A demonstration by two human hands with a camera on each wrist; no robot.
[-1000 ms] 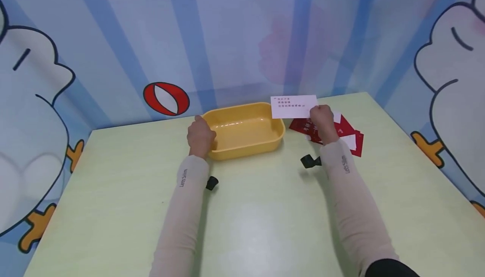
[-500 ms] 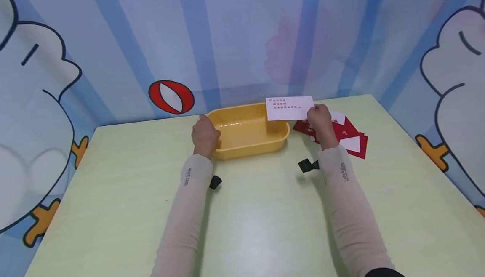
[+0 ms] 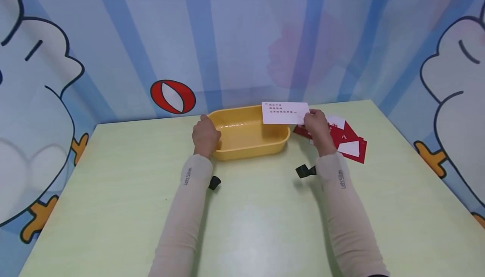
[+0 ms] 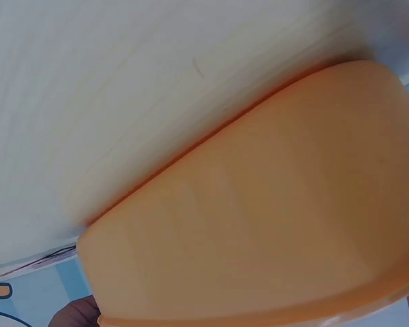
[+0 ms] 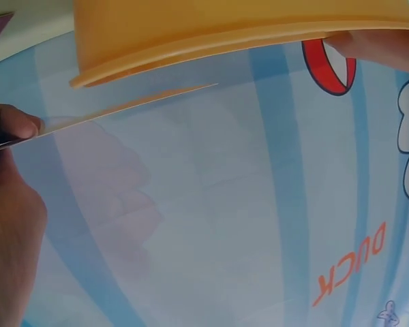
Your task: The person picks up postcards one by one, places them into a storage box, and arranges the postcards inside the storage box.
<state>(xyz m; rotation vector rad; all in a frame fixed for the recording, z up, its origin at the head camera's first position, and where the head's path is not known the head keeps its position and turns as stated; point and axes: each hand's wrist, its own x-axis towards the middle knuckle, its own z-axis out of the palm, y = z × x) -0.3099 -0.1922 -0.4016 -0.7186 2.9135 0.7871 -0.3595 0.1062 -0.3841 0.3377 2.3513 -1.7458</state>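
Note:
In the head view, my left hand (image 3: 206,135) grips the left end of a yellow plastic basin (image 3: 242,154), thumb inside and fingers over the rim. My right hand (image 3: 317,127) pinches the right end of a white card (image 3: 285,113) with a few lines of small printed characters. The card overlaps the basin's back right corner there. From the right wrist, the card (image 5: 129,105) shows almost edge-on near the basin rim (image 5: 204,60), apart from it, between the thumb and finger of my right hand (image 5: 13,218). The left wrist view is mostly the basin's outer side (image 4: 259,204).
Several red and white cards (image 3: 345,134) lie spread on the pale table (image 3: 257,218), right of the basin and partly behind the right hand. A blue striped wall (image 3: 242,37) with cartoon figures stands directly behind the table's back edge.
My right hand has carried the white card leftward, so it covers more of the basin's right side. My left hand stays on the basin; the head view has shifted slightly.

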